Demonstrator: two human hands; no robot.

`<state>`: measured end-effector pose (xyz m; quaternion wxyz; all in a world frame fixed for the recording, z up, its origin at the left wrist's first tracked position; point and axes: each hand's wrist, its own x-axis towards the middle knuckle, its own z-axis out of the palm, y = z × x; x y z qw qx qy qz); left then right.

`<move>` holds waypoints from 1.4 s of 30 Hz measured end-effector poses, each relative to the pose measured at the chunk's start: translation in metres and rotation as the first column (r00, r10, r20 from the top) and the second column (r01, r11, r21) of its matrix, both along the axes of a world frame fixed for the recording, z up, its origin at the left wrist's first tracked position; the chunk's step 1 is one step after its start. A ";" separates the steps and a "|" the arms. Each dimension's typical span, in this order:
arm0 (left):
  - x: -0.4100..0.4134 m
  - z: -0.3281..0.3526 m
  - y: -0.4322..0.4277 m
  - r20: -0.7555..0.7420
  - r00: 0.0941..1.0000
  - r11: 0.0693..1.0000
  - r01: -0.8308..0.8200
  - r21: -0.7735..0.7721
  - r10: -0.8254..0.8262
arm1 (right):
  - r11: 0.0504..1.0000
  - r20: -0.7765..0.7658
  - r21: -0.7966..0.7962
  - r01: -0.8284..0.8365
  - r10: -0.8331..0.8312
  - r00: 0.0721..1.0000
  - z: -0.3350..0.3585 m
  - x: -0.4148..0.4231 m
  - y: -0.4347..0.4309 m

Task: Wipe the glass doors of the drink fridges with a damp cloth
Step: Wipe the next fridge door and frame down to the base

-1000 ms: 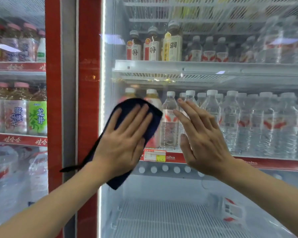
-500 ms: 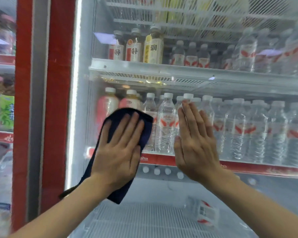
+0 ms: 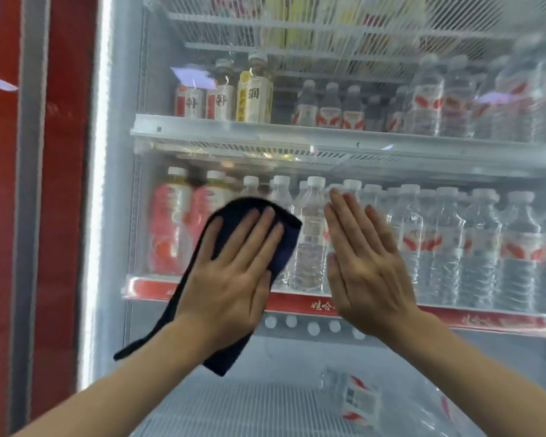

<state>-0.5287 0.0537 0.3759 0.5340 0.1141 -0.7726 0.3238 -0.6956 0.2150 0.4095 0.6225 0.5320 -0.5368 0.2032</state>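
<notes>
A dark blue cloth [image 3: 285,244] lies flat against the glass door [image 3: 391,159] of the drink fridge, at the height of the middle shelf. My left hand [image 3: 230,279] presses on the cloth with fingers spread, palm flat; a tail of the cloth hangs down past my wrist. Beside it on the right, my right hand [image 3: 366,266] rests flat on the bare glass, fingers straight and close together, holding nothing.
Behind the glass stand rows of water bottles [image 3: 448,247] and pink drink bottles [image 3: 167,228] on a red-edged shelf [image 3: 486,320]. A higher shelf [image 3: 265,130] carries more bottles. The red door frame [image 3: 67,184] runs down the left; another fridge lies beyond it.
Both hands and the cloth have slid right across the glass, away from the red frame. The view has shifted right with them, so the left fridge is nearly out of sight.
</notes>
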 end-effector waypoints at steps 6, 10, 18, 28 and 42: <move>0.019 0.067 -0.019 0.374 0.924 0.933 0.063 -0.355 0.080 | 1.000 -0.009 -0.004 -0.025 0.025 1.000 0.009 -0.026 0.037; -0.010 0.068 0.008 0.074 0.997 0.992 -0.009 -0.129 0.019 | 0.999 0.070 -0.040 0.014 -0.011 0.998 -0.002 -0.047 0.052; -0.039 -0.011 0.044 0.233 0.972 0.988 0.046 -0.145 -0.011 | 0.999 0.052 -0.025 -0.045 0.046 0.998 -0.003 -0.052 0.060; -0.067 0.069 0.058 -0.076 0.997 1.000 0.005 -0.006 -0.006 | 0.997 0.048 -0.070 0.017 -0.014 0.999 -0.021 -0.091 0.091; -0.077 0.012 0.087 0.416 0.907 0.943 0.083 -0.321 0.062 | 0.986 0.191 -0.151 0.071 -0.041 0.981 -0.040 -0.113 0.142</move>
